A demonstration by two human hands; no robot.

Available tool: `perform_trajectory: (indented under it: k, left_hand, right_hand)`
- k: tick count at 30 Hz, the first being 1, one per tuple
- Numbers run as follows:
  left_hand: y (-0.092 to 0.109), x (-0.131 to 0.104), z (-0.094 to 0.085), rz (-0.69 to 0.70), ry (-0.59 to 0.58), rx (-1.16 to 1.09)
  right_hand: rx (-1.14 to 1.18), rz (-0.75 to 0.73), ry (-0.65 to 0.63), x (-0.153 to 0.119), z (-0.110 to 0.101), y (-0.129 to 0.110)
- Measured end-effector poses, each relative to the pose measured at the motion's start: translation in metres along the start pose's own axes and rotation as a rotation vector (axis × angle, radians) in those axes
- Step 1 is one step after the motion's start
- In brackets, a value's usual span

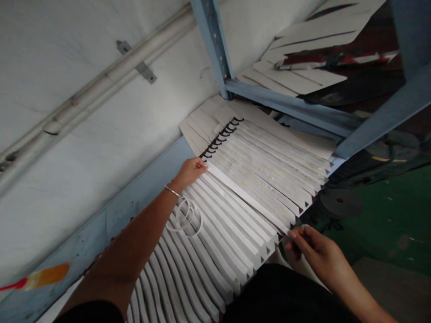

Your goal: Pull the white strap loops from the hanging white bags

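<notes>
My left hand pinches the far end of a narrow white strip. At the near edge of the row, my right hand pinches the other end between thumb and fingers. The strip lies stretched along a row of pale strips side by side. Strips beyond it carry yellowish lines and have dark, looped far ends. Plain white and grey strips fill the nearer part of the row, some of them curved. Under my left wrist, a loose coil of thin white band rests over the strips.
A brush with a red handle lies on the blue bench at lower left. Blue metal frame posts rise at the back. Pale cut panels sit on the shelf. A pipe runs along the wall. Dark rolls stand right.
</notes>
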State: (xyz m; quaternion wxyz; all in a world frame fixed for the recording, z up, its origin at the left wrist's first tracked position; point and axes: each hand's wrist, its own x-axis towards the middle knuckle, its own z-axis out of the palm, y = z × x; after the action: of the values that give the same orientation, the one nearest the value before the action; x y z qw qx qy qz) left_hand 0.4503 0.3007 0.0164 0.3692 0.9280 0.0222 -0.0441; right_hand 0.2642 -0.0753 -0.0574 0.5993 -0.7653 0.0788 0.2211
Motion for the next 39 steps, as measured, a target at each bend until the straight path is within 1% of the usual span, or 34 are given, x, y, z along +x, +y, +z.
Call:
perform_trajectory:
  k: [3, 6, 9, 14, 19, 23, 28, 32, 34, 36, 37, 38, 39]
  left_hand:
    - [-0.002, 0.006, 0.008, 0.028, 0.093, 0.039]
    - [0.0, 0.015, 0.017, 0.058, 0.155, 0.086]
    - [0.002, 0.026, 0.025, 0.047, 0.194, 0.145]
    - [0.003, 0.038, 0.033, 0.058, 0.207, 0.233]
    - [0.0, 0.041, 0.035, 0.048, 0.201, 0.287]
    - [-0.005, 0.043, 0.035, 0.063, 0.221, 0.296]
    - [-0.006, 0.046, 0.036, 0.053, 0.222, 0.335]
    - [0.0, 0.044, 0.038, 0.023, 0.19, 0.389]
    - [0.006, 0.042, 0.039, -0.006, 0.168, 0.478]
    - [0.012, 0.041, 0.04, -0.03, 0.141, 0.599]
    - [0.015, 0.041, 0.04, -0.038, 0.125, 0.653]
    - [0.018, 0.041, 0.04, -0.045, 0.111, 0.696]
    - [0.021, 0.041, 0.039, -0.05, 0.101, 0.725]
  right_hand:
    - [-0.068, -0.03, 0.039, 0.005, 0.001, 0.003]
    - [-0.075, 0.005, 0.097, 0.01, 0.001, 0.001]
    - [-0.084, 0.021, 0.161, 0.013, 0.002, -0.003]
    - [-0.138, -0.017, 0.204, 0.018, 0.004, -0.011]
    - [-0.184, -0.037, 0.248, 0.02, 0.006, -0.019]
    - [-0.248, -0.072, 0.303, 0.02, 0.008, -0.024]
    - [-0.265, -0.044, 0.307, 0.022, 0.009, -0.025]
    - [-0.315, -0.055, 0.31, 0.022, 0.01, -0.024]
    - [-0.452, -0.04, 0.309, 0.02, 0.011, -0.026]
    - [-0.72, -0.022, 0.33, 0.017, 0.011, -0.029]
    - [-0.87, -0.053, 0.34, 0.016, 0.011, -0.031]
    - [-1.004, -0.127, 0.338, 0.015, 0.01, -0.033]
    - [-1.111, -0.238, 0.32, 0.015, 0.009, -0.036]
